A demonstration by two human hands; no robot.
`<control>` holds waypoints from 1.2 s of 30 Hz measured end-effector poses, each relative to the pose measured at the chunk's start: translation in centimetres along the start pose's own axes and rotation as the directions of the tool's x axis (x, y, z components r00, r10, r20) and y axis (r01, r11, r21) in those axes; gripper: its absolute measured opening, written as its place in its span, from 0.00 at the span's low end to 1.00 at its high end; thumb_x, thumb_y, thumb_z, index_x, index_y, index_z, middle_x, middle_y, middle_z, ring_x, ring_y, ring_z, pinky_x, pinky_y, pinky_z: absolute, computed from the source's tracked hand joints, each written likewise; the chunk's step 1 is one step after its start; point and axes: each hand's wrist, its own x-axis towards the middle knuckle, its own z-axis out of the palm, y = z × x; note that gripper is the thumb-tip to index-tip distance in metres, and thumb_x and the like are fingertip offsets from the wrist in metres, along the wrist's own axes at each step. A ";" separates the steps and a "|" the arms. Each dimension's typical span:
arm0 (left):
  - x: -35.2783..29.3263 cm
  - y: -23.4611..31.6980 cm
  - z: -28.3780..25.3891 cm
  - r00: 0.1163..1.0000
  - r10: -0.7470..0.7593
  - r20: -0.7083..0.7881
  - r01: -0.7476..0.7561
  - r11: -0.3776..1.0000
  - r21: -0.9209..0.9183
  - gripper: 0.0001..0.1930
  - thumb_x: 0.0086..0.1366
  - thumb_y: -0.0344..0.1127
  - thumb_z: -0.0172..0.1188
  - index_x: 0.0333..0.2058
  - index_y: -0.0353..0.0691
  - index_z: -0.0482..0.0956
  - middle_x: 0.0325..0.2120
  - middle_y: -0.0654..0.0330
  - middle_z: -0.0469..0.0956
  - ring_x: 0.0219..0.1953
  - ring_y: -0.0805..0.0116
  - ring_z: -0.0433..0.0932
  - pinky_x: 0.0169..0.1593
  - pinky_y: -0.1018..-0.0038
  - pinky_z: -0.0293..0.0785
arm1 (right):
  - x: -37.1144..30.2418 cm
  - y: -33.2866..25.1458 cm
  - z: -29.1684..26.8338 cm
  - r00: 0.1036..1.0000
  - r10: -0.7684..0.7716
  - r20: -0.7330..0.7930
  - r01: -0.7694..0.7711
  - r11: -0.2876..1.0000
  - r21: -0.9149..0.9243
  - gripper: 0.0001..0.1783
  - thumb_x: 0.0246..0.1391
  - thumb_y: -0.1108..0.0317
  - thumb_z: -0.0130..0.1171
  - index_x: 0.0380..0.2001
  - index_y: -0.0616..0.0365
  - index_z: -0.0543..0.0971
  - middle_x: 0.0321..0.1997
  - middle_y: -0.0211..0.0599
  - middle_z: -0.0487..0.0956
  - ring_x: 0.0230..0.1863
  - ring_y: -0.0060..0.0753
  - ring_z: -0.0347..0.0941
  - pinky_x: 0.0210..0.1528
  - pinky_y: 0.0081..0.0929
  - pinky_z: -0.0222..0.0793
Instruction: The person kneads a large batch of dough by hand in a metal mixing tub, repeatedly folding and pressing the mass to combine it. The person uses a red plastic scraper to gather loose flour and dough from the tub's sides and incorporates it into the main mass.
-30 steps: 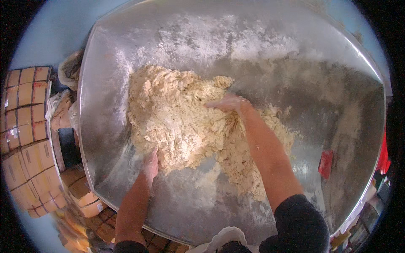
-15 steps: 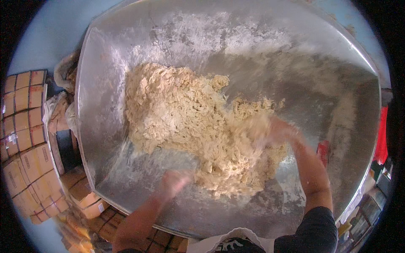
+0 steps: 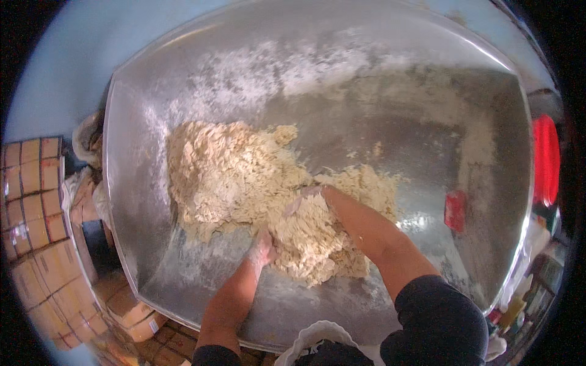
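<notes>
A big mass of pale, shaggy dough (image 3: 229, 174) lies in a wide metal trough (image 3: 213, 305), lumpy and loose at its edges. My left hand (image 3: 262, 249), dusted with flour, presses against the near left side of a front lump, its fingers partly sunk in. Over the far side of that same lump curls my right hand (image 3: 310, 194), its fingers dug into the dough and partly hidden by it. The lump sits between both hands and still touches the rest of the mass.
A red scraper-like piece (image 3: 455, 210) lies toward the trough's right side. Flour smears coat the far wall. Stacked cardboard boxes (image 3: 46, 268) stand outside on the left. A red object (image 3: 546, 160) is beyond the right rim.
My right hand has swept left from the dough's right side onto its middle. My left hand has come up against the near lump. The view has shifted slightly.
</notes>
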 end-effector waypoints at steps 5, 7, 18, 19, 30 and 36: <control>-8.3 -2.4 6.1 0.890 0.114 0.441 -0.441 0.455 0.774 0.23 0.67 0.45 0.44 0.57 0.42 0.67 0.54 0.54 0.71 0.54 0.51 0.71 0.58 0.53 0.66 | -12.1 3.2 1.9 0.978 -0.209 0.015 0.209 0.976 -0.059 0.58 0.32 0.34 0.69 0.61 0.59 0.63 0.66 0.52 0.62 0.67 0.52 0.55 0.66 0.48 0.52; -12.1 -2.7 9.0 0.847 0.029 0.531 -0.531 0.074 0.844 0.20 0.62 0.38 0.51 0.53 0.40 0.71 0.52 0.51 0.72 0.54 0.49 0.70 0.60 0.53 0.62 | -18.8 5.0 2.4 0.955 -0.296 -0.002 0.295 0.954 -0.045 0.61 0.29 0.33 0.70 0.62 0.61 0.62 0.67 0.53 0.61 0.68 0.53 0.53 0.68 0.48 0.50; -10.8 -5.8 18.9 0.795 0.152 0.588 -0.369 -0.648 0.666 0.30 0.57 0.40 0.58 0.58 0.36 0.66 0.58 0.39 0.61 0.65 0.34 0.47 0.68 0.42 0.35 | -24.9 11.1 9.8 0.926 -0.175 -0.336 0.137 0.981 -0.134 0.37 0.54 0.46 0.54 0.63 0.54 0.62 0.68 0.46 0.59 0.69 0.47 0.51 0.70 0.47 0.45; -8.0 -4.3 20.3 0.903 0.115 0.413 -0.237 -0.670 0.704 0.32 0.59 0.43 0.56 0.60 0.35 0.63 0.59 0.39 0.61 0.66 0.35 0.47 0.68 0.46 0.36 | -21.4 11.3 8.3 0.912 -0.076 -0.403 0.092 0.996 0.020 0.39 0.54 0.44 0.54 0.63 0.55 0.62 0.69 0.47 0.57 0.70 0.47 0.50 0.70 0.48 0.44; 11.1 8.2 21.9 0.764 0.455 0.458 0.073 -0.766 0.639 0.30 0.65 0.42 0.50 0.64 0.43 0.58 0.63 0.54 0.59 0.65 0.54 0.56 0.70 0.62 0.47 | -5.3 9.6 -6.9 0.861 0.145 -0.488 -0.268 0.944 -0.193 0.46 0.53 0.36 0.49 0.65 0.56 0.58 0.67 0.52 0.59 0.68 0.49 0.53 0.69 0.45 0.44; -5.5 -1.6 19.3 0.796 0.078 0.600 -0.498 -0.479 0.723 0.30 0.58 0.48 0.54 0.57 0.38 0.68 0.58 0.42 0.65 0.65 0.45 0.54 0.69 0.57 0.47 | -24.2 7.4 4.9 0.963 -0.055 -0.264 -0.029 0.952 -0.304 0.43 0.52 0.37 0.50 0.65 0.51 0.60 0.69 0.53 0.56 0.72 0.48 0.46 0.73 0.47 0.38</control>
